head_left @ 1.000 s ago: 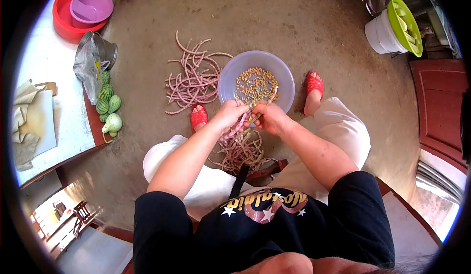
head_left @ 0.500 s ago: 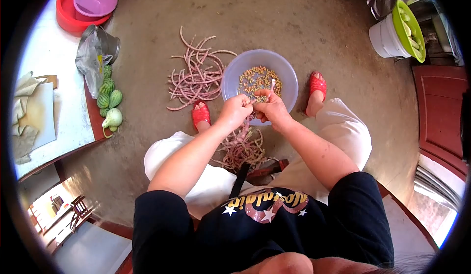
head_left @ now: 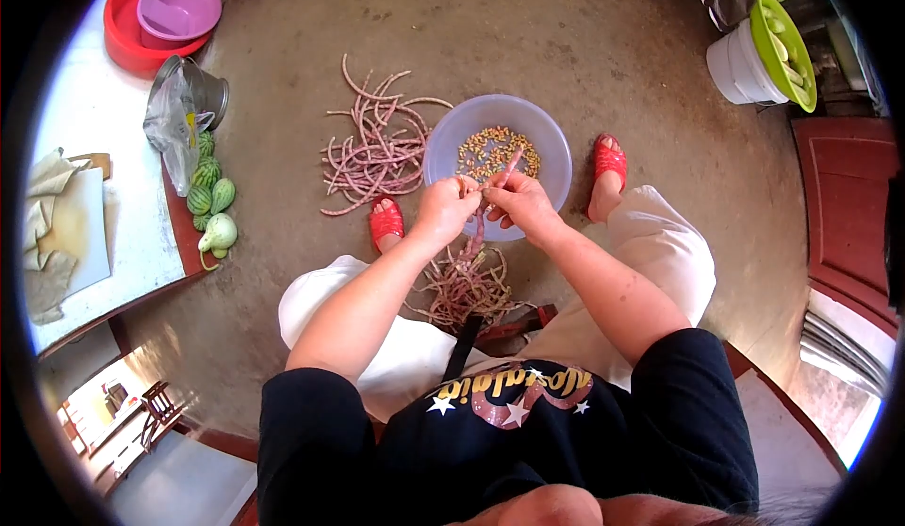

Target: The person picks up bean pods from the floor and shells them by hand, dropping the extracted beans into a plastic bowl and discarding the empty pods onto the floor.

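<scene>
Over the near rim of a lilac plastic basin (head_left: pixel 558 139), my two hands meet with fingertips close together. My left hand (head_left: pixel 449 207) is closed in a pinch on a pinkish long bean pod (head_left: pixel 515 160). My right hand (head_left: pixel 521 205) pinches the same pod, one end sticking up past its fingers and a purplish length hanging below. Loose shelled beans (head_left: pixel 492 139) cover part of the basin's bottom. Whole long bean pods (head_left: pixel 377 149) lie piled on the floor left of it. Between my legs sits a tangled heap of bean pods or husks (head_left: pixel 464 290).
To the left, a table (head_left: pixel 141 243) holds a cutting board (head_left: pixel 83 229). Small striped melons (head_left: pixel 205 172), a pale gourd (head_left: pixel 219 234) and a metal bucket (head_left: pixel 209 88) stand along its edge. At right is a white bucket (head_left: pixel 737 69) with a green basin (head_left: pixel 803 59) on top.
The pod's end now points up further out of my right fingers. My hands have shifted only slightly, and the camera view has moved a little.
</scene>
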Demonstrator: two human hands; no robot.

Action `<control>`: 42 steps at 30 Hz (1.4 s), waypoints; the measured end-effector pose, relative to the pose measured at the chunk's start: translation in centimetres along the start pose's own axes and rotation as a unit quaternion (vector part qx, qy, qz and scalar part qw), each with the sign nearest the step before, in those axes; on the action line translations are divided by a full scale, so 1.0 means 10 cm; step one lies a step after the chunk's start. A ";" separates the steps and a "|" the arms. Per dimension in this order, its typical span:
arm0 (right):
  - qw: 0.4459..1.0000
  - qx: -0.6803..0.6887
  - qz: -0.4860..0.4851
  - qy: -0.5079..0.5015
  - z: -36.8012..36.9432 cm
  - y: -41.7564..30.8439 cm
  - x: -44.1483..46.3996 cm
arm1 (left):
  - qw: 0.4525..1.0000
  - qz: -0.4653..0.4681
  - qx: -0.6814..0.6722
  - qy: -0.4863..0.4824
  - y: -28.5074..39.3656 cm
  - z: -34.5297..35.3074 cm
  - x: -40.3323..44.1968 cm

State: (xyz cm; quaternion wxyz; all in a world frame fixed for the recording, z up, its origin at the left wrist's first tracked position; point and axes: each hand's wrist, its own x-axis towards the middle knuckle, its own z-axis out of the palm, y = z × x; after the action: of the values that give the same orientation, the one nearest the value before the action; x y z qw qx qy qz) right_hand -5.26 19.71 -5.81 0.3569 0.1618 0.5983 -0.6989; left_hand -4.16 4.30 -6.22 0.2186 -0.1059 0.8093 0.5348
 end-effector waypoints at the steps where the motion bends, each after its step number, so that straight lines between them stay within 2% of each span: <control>1: 1.000 -0.001 0.000 -0.001 0.00 0.01 0.01 | 1.000 0.001 -0.019 -0.006 -0.04 0.02 0.01; 4: 0.999 0.011 -0.036 0.003 -0.02 0.02 0.06 | 1.000 0.012 -0.020 -0.014 -0.02 0.02 0.03; 6: 0.997 -0.049 -0.064 -0.001 -0.03 -0.02 0.08 | 1.000 0.022 -0.001 -0.016 0.02 0.01 0.02; 9: 0.995 -0.006 -0.100 -0.024 -0.05 0.02 0.14 | 0.999 0.037 -0.007 0.002 0.10 0.02 -0.01; 11: 0.996 0.028 -0.080 -0.018 -0.04 -0.01 0.10 | 0.995 0.047 -0.086 0.019 0.17 0.02 -0.04; 16: 0.993 0.116 -0.015 0.009 0.02 -0.06 0.03 | 0.994 0.065 -0.084 0.037 0.17 0.07 -0.08; 18: 0.977 0.204 0.059 -0.002 0.00 -0.09 0.01 | 0.994 0.059 -0.082 0.041 0.18 0.08 -0.08; 21: 0.974 0.225 0.031 -0.011 -0.04 -0.10 0.02 | 0.996 0.032 -0.075 0.038 0.21 0.06 -0.04; 23: 0.974 0.228 0.002 -0.004 -0.05 -0.14 0.04 | 0.978 -0.005 -0.201 0.046 0.29 -0.01 -0.01; 24: 0.972 0.234 -0.023 0.007 -0.05 -0.15 0.04 | 0.978 -0.003 -0.203 0.049 0.26 -0.03 0.01; 26: 0.973 0.228 -0.033 -0.008 -0.05 -0.18 0.02 | 0.971 -0.035 -0.236 -0.006 0.16 -0.07 0.05; 32: 0.982 0.165 -0.068 -0.068 -0.02 -0.24 -0.07 | 0.950 -0.081 -0.300 0.016 0.11 -0.21 0.05; 35: 0.983 0.046 -0.021 -0.176 -0.10 -0.19 -0.03 | 0.940 -0.050 -0.335 0.030 0.04 -0.32 0.13; 36: 0.983 0.044 -0.022 -0.179 -0.08 -0.17 -0.04 | 0.944 -0.058 -0.319 0.064 0.04 -0.37 0.16; 38: 0.992 -0.078 -0.038 -0.087 -0.04 -0.15 -0.06 | 0.956 -0.039 -0.288 0.038 0.04 -0.43 0.16; 39: 0.994 -0.084 -0.052 -0.041 -0.04 -0.16 -0.05 | 0.956 -0.039 -0.289 0.037 0.07 -0.42 0.14; 40: 0.995 -0.084 -0.050 -0.037 -0.03 -0.16 -0.03 | 0.967 -0.029 -0.251 0.030 0.11 -0.39 0.09; 42: 0.983 -0.119 -0.139 -0.017 0.01 -0.18 -0.01 | 0.976 -0.023 -0.215 0.014 0.13 -0.30 0.05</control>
State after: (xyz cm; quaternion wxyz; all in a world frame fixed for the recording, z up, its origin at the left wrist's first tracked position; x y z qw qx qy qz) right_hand -6.41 19.65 -4.47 0.2830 0.0216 0.6880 -0.6679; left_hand -5.88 2.12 -4.43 0.1912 -0.1763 0.6756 0.6899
